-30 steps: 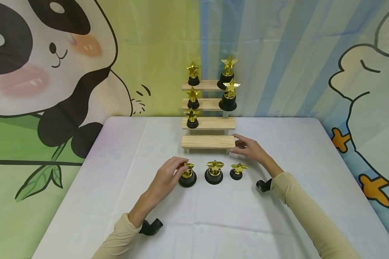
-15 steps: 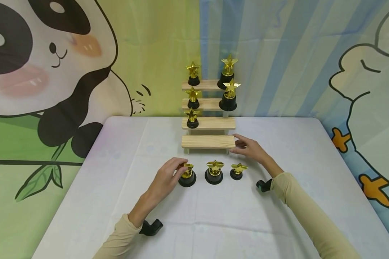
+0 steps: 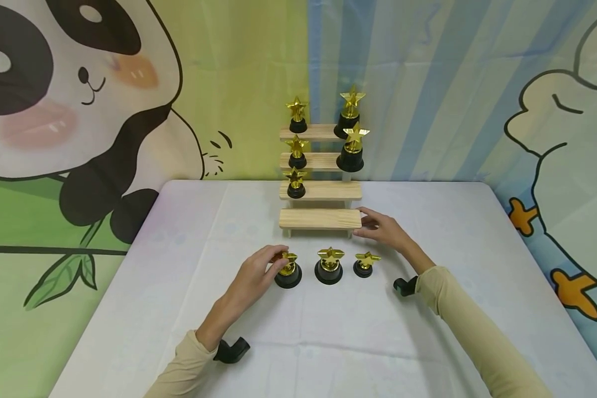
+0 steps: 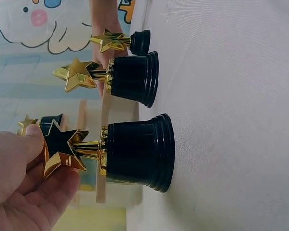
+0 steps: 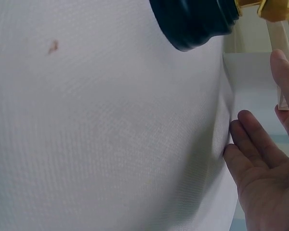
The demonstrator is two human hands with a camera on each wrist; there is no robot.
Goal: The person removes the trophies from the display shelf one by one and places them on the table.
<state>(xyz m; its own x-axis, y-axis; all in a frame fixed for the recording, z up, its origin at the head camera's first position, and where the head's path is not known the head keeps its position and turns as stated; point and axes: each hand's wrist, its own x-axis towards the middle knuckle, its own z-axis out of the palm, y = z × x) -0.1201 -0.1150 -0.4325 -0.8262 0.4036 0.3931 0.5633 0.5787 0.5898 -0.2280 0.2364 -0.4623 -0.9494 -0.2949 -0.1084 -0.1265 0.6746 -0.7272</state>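
My left hand (image 3: 252, 275) pinches the gold star atop a trophy (image 4: 140, 153) with a black base; the base stands upright on the table. Two more star trophies stand in a row to its right, a similar middle trophy (image 3: 329, 271) and a smaller trophy (image 3: 363, 268). At the right end of the lowest step of a wooden stepped display stand (image 3: 320, 219), my right hand (image 3: 385, 229) holds the board's end between thumb and index finger. Its other fingers (image 5: 253, 144) extend near the tablecloth.
Small star trophies, such as one (image 3: 296, 189) on the second step, line the stand's left side. Two larger ones, including a trophy (image 3: 350, 160), stand at the right of the upper steps. White cloth covers the table (image 3: 358, 342); a printed backdrop (image 3: 249, 83) hangs behind.
The head view has shifted very slightly. Both hands and the trophies stay practically where they were, with the left hand still on the same star.
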